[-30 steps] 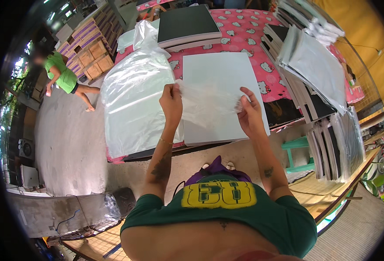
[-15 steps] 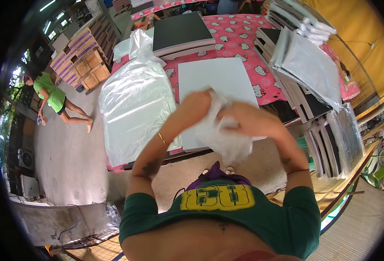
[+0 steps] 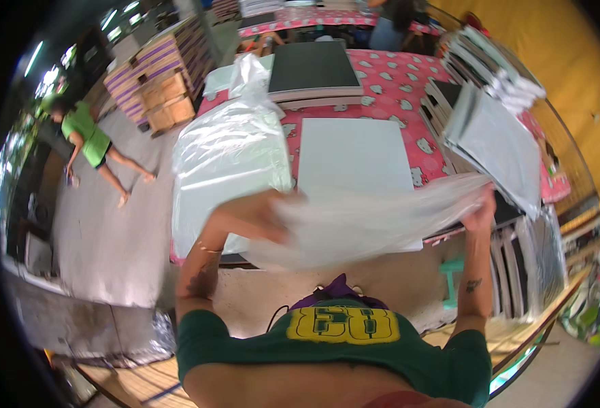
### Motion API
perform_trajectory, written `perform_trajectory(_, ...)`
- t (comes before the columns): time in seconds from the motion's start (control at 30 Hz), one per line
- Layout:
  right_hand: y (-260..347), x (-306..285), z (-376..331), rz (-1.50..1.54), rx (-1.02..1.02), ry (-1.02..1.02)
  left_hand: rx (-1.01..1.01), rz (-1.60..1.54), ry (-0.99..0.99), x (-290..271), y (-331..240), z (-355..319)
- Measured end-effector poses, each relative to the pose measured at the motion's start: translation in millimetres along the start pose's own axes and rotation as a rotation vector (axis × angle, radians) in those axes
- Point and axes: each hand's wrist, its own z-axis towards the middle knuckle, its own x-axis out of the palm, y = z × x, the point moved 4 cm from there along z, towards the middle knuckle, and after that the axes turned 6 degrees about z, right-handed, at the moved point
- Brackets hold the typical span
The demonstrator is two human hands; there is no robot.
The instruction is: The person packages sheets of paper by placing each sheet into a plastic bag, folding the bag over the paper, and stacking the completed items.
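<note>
Both hands hold one clear plastic bag [image 3: 361, 221], stretched wide and blurred above the near edge of the table [image 3: 409, 102]. Left hand [image 3: 262, 214] is smeared with motion at the bag's left end; whether its fingers are curled shut cannot be told. Right hand [image 3: 480, 211] grips the bag's right end, fingers closed on the film. Under the bag a flat white board [image 3: 351, 153] lies square on the pink patterned cloth, its near edge hidden by the film. Left of it sits a glossy, crinkled stack of bagged boards [image 3: 228, 163], reaching the table's left edge. A dark-topped stack [image 3: 313, 68] rests toward the far edge. Grey bagged panels [image 3: 494, 139] lean crowded at the right edge. Bare concrete floor [image 3: 103, 231] lies beyond the left edge, where another person [image 3: 86, 136] walks.
</note>
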Motion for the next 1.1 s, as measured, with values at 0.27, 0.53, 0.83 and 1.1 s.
perform_trajectory(0.27, -68.9, 42.6, -37.0, -0.277, 1.187, 1.152, 0.488, -1.557, 0.036, -5.8, 16.9, -31.2)
perform_trajectory(0.53, -145.4, 36.9, -12.3, 0.595, 1.154, 0.838, 0.470, -1.041, -0.672, 25.4, 19.0, -74.5)
perform_trajectory(0.83, -149.7, 57.1, -26.7, 0.752, 1.124, 0.485, -0.002, -0.646, -0.460, 76.3, 48.0, -95.8)
perform_trajectory(1.1, -175.8, -38.1, -119.1, 0.272, 1.472, 0.567, -0.171, -1.487, -0.713, 126.8, 129.5, -69.6)
